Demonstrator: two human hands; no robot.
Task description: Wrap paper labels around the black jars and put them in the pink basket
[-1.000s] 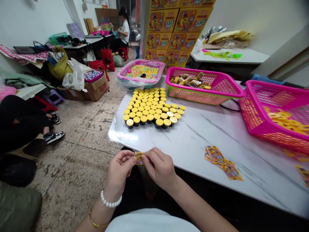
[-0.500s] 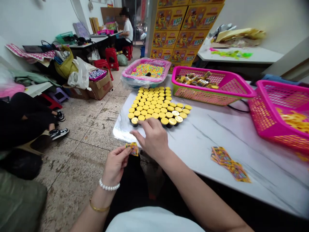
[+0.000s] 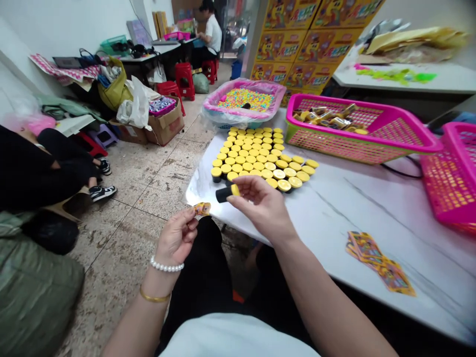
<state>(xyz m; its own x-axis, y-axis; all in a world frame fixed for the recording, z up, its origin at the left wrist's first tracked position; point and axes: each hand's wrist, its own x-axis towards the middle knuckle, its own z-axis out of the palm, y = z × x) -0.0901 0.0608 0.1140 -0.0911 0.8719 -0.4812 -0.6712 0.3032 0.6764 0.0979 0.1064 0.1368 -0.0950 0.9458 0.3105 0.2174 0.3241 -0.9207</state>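
Observation:
My left hand [image 3: 177, 235] pinches a small yellow-orange printed sticker [image 3: 202, 208] between thumb and fingers, just off the table's near left corner. My right hand [image 3: 265, 206] grips a small black tub with a yellow lid [image 3: 225, 194], tilted on its side above the table edge, its base pointing at the sticker. Behind it stand rows of the same yellow-lidded tubs [image 3: 250, 152], upright and packed close on the white marbled table [image 3: 316, 218]. A loose pile of similar printed stickers [image 3: 380, 263] lies on the table to the right.
Behind the tubs sits a lined basin of colourful beads [image 3: 273, 106]. A pink basket [image 3: 334, 148] of wrapped pieces and another pink basket [image 3: 451, 183] stand to the right. Printed cartons [image 3: 293, 49] are stacked behind. A seated person's legs [image 3: 70, 158] show at left; another person [image 3: 211, 37] sits farther back.
My right hand has taken a yellow-lidded tub from the front of the rows and brought it, tipped over, close to the sticker. The whole view has shifted left.

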